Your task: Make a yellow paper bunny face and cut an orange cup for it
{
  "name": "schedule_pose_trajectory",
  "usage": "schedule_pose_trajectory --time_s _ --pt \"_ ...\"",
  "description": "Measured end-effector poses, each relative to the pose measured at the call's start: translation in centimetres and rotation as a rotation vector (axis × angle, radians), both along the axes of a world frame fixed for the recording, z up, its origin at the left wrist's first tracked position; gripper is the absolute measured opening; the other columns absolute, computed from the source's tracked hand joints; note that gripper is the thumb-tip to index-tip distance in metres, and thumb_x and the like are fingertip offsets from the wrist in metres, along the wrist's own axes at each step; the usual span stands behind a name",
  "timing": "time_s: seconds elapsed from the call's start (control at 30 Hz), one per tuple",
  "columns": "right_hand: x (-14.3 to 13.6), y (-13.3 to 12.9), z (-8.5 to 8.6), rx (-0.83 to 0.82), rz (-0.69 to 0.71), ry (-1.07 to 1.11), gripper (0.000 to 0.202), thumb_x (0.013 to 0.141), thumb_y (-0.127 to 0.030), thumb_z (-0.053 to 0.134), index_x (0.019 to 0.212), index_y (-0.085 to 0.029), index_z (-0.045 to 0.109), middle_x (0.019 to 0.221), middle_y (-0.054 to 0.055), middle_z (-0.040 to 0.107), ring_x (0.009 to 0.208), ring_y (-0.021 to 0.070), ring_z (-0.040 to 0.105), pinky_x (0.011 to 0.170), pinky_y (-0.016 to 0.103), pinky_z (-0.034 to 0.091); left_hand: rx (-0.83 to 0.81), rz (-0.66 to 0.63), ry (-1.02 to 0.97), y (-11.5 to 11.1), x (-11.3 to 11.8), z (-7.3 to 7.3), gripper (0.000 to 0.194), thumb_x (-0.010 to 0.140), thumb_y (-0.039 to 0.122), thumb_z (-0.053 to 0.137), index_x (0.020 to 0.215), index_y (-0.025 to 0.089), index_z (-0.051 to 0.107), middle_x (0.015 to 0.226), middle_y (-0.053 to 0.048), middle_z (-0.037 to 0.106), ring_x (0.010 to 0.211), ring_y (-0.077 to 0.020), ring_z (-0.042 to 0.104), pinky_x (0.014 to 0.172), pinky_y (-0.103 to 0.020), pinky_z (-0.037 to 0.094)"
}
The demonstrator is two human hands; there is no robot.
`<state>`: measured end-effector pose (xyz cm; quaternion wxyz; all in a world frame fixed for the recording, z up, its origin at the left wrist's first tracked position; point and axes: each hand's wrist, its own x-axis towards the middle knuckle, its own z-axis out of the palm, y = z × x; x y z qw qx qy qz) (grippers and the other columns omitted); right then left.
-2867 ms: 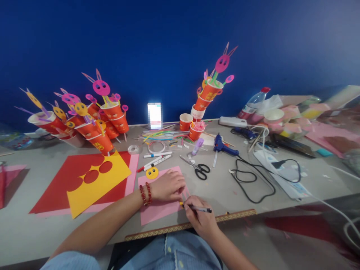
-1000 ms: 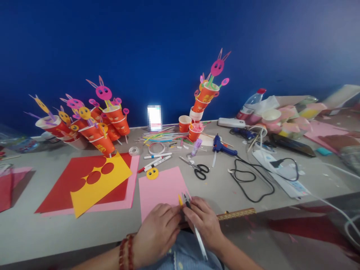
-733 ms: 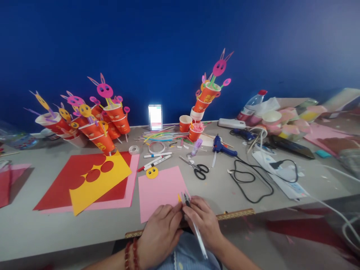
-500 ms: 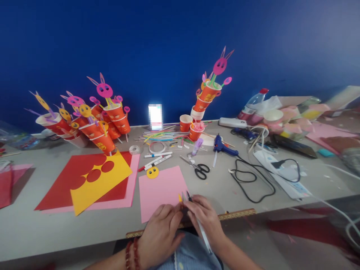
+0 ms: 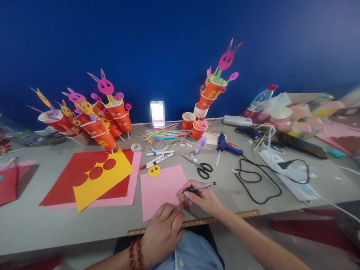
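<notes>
My right hand (image 5: 201,194) grips a pen (image 5: 207,185) like for writing, its tip at a small pointed yellow paper piece (image 5: 182,197). My left hand (image 5: 165,228) has its fingertips on the lower end of that piece, at the right edge of a pink paper sheet (image 5: 161,187). A round yellow paper face (image 5: 154,171) lies on the sheet's top edge. Several markers (image 5: 160,159) lie just behind it. Black-handled scissors (image 5: 204,170) rest to the right of the sheet.
Yellow paper with cut-out holes (image 5: 105,183) lies over red paper (image 5: 60,180) at left. Decorated stacked cups (image 5: 102,140) stand behind. Further right are a blue glue gun (image 5: 225,144), its black cable (image 5: 250,180) and a white power strip (image 5: 289,178).
The pen has swung from pointing down between my hands to lying across my right hand, its tip now at the yellow piece. My left hand stays near the sheet's lower right corner.
</notes>
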<state>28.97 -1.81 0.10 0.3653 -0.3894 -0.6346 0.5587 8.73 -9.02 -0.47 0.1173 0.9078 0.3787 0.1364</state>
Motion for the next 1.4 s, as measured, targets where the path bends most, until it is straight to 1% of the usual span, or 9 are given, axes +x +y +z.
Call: schedule_pose_trajectory --time_s 0.1,0.17,0.23,0.37,0.5,0.63,0.87,1.23,1.4 --pt "-0.6 0.1 -0.2 0.006 -0.051 -0.024 0.003 0.085 -0.019 0.057 0.083 -0.019 0.06 0.074 0.0 0.065 0.054 0.0105 0.055 0.052 0.022 0.046 0.041 -0.002 -0.019 0.1 0.1 -0.5 0.024 0.084 0.017 0.068 0.105 0.018 0.057 0.137 -0.008 0.059 0.102 -0.0273 0.057 0.092 -0.044 0.049" --pt "-0.8 0.0 -0.3 0.04 -0.074 -0.046 0.008 0.079 -0.012 0.055 0.077 -0.02 0.056 0.072 -0.002 0.065 0.054 0.0105 0.055 0.052 0.021 0.043 0.062 0.0 -0.025 0.2 0.1 -0.7 0.023 0.084 0.017 0.068 0.104 0.018 0.057 0.135 -0.008 0.06 0.101 -0.027 0.057 0.091 -0.044 0.049" --pt "-0.9 0.0 -0.6 0.068 -0.071 -0.07 0.011 0.076 -0.009 0.053 0.074 -0.02 0.054 0.067 -0.003 0.062 0.055 0.0113 0.056 0.051 0.021 0.042 0.075 0.002 -0.03 0.3 0.1 -0.8 0.023 0.084 0.018 0.069 0.103 0.018 0.056 0.133 -0.008 0.061 0.101 -0.0267 0.057 0.092 -0.043 0.048" --pt "-0.9 0.0 -1.3 0.13 -0.064 -0.144 0.012 0.076 -0.01 0.052 0.071 -0.021 0.053 0.064 -0.004 0.06 0.057 0.0126 0.057 0.054 0.022 0.041 0.103 0.008 -0.056 0.2 0.1 -1.0 0.023 0.084 0.018 0.069 0.103 0.017 0.056 0.131 -0.008 0.062 0.101 -0.0257 0.056 0.094 -0.043 0.046" --pt "-0.8 0.0 -1.7 0.135 -0.062 -0.171 0.012 0.077 -0.011 0.051 0.071 -0.022 0.052 0.064 -0.004 0.059 0.057 0.0129 0.056 0.054 0.022 0.04 0.143 0.017 -0.078 0.1 0.2 -1.1 0.019 0.085 0.017 0.067 0.101 0.017 0.057 0.129 -0.007 0.062 0.1 -0.0251 0.056 0.093 -0.042 0.046" --pt "-0.8 -0.1 -1.7 0.15 -0.058 -0.208 0.011 0.077 -0.012 0.051 0.072 -0.022 0.052 0.064 -0.004 0.058 0.057 0.0132 0.055 0.055 0.023 0.039 0.17 0.013 -0.087 0.2 0.3 -1.1 0.017 0.085 0.018 0.067 0.099 0.017 0.057 0.128 -0.008 0.063 0.1 -0.0251 0.056 0.093 -0.041 0.045" --pt "-0.9 0.0 -1.4 0.158 -0.064 -0.231 0.011 0.077 -0.013 0.05 0.071 -0.022 0.051 0.064 -0.004 0.058 0.057 0.0134 0.055 0.055 0.023 0.038 0.191 0.012 -0.077 0.3 0.4 -1.2 0.019 0.083 0.019 0.069 0.099 0.016 0.058 0.127 -0.008 0.063 0.098 -0.0245 0.055 0.093 -0.04 0.044" --pt "-0.7 0.0 -2.0 0.191 -0.045 -0.288 0.01 0.077 -0.013 0.051 0.073 -0.022 0.051 0.064 -0.004 0.058 0.058 0.0135 0.055 0.056 0.023 0.039 0.192 0.014 -0.064 0.2 0.3 -1.2 0.024 0.083 0.021 0.071 0.102 0.015 0.059 0.131 -0.008 0.062 0.101 -0.0247 0.055 0.095 -0.04 0.043" --pt "-0.8 0.0 -1.8 0.187 -0.05 -0.288 0.01 0.078 -0.014 0.051 0.073 -0.022 0.051 0.063 -0.004 0.058 0.057 0.0132 0.053 0.055 0.023 0.037 0.197 0.013 -0.053 0.2 0.3 -1.3 0.02 0.085 0.021 0.069 0.102 0.016 0.059 0.129 -0.008 0.062 0.103 -0.0248 0.055 0.097 -0.041 0.042"
